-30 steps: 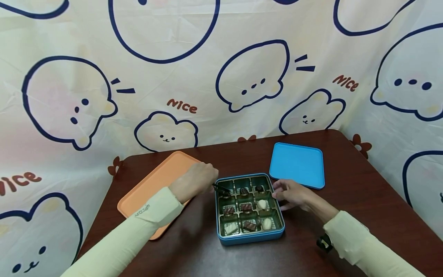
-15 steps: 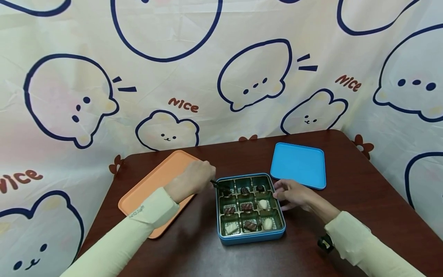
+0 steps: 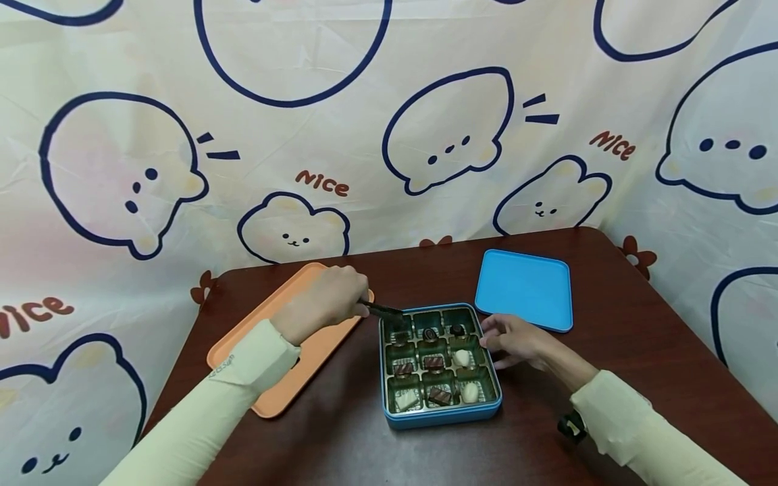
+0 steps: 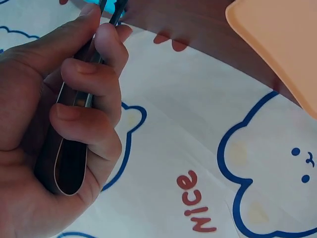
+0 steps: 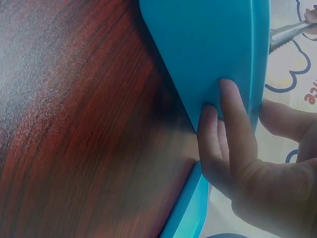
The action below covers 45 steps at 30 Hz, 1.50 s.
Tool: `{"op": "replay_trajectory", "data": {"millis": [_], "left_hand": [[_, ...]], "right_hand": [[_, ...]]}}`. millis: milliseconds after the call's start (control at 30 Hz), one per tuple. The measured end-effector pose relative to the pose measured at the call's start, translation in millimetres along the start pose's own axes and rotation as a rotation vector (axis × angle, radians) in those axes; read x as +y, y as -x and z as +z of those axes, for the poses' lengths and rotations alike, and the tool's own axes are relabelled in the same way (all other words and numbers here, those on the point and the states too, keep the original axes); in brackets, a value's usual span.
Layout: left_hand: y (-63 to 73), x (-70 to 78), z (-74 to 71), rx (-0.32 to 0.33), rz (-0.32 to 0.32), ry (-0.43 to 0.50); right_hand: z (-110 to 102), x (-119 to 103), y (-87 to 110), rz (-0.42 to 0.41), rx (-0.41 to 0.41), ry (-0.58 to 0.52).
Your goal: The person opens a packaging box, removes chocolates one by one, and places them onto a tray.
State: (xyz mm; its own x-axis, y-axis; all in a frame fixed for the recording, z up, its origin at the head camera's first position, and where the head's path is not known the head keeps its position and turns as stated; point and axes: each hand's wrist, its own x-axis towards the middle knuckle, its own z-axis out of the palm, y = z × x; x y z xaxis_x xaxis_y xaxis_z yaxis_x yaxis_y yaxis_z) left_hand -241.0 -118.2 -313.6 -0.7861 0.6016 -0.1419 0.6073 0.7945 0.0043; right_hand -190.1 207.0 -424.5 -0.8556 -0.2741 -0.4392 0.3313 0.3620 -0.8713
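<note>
A blue box [image 3: 450, 420] stands on the table, its gold divided insert holding dark and white chocolates [image 3: 433, 364] in separate compartments. My left hand [image 3: 325, 300] grips a pair of tongs [image 4: 72, 163], fingers curled round the handle. In the head view the dark tongs [image 3: 384, 310] reach over the box's back left corner, above a compartment where I make out no chocolate. Whether their tips hold anything, I cannot tell. My right hand [image 3: 513, 341] rests against the box's right side. In the right wrist view its fingertips [image 5: 229, 91] touch the wall and the thumb meets the rim.
An orange tray [image 3: 304, 374] lies to the left, partly under my left forearm. Behind the box on the right is a blue lid-like tray [image 3: 523, 290], close to its corner. A patterned cloth [image 3: 365, 135] hangs along the table's far edge.
My left hand has moved left and slightly away, over the orange tray. The tongs have come up out of the back left compartment to the rim. Right hand and box have stayed put.
</note>
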Motion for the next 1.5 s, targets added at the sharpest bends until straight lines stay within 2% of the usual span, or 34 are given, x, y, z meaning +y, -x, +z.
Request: {"op": "replay_trajectory", "data": {"millis": [233, 467, 800, 1100, 1267, 1500], "left_hand": [[2.3, -15.3, -11.0, 0.031, -0.047, -0.002], [0.7, -35.7, -8.8, 0.056, -0.111, 0.017], [3.1, -65.9, 2.3, -0.003, -0.218, 0.035], [4.7, -85.9, 15.1, -0.035, -0.260, 0.062], [4.4, -92.4, 26.0, -0.055, -0.293, 0.070], [1.7, -93.2, 33.5, -0.103, -0.339, 0.072]], "right_hand": [[-1, 1, -1.2, -0.004, 0.002, 0.002], [-2, 2, -1.2, -0.002, 0.004, 0.002], [-1, 2, -1.0, -0.004, 0.011, -0.001], [0, 2, -0.1, -0.009, 0.014, -0.001], [1, 1, 1.2, -0.004, 0.017, 0.002], [1, 0, 2.3, -0.010, 0.007, 0.007]]}}
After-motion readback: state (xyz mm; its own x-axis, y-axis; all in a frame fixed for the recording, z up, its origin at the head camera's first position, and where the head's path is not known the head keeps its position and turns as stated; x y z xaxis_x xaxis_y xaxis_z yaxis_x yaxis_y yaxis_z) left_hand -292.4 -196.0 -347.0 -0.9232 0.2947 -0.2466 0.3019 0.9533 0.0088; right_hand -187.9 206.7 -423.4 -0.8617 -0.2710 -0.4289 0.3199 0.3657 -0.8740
